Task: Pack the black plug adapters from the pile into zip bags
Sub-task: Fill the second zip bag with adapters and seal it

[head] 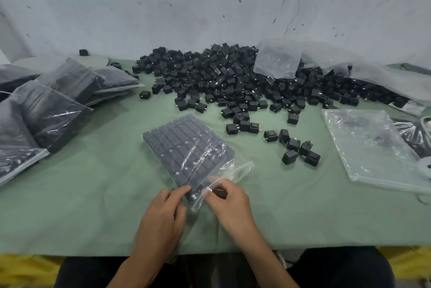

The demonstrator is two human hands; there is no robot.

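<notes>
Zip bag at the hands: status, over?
Left hand and right hand pinch the mouth of the zip bag. Bag packed full, lying on table. Loose adapters lie clear, to its right.

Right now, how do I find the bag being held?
Look at the green table. In its front middle lies a clear bag of neatly rowed black plugs. Only this bag has the left hand and right hand pinching its end.

Probably a packing workshop: a green-covered table (81, 206) against a scuffed wall (163, 7) holds a pile of black adapters (233, 77) and filled zip bags (53, 105).
</notes>
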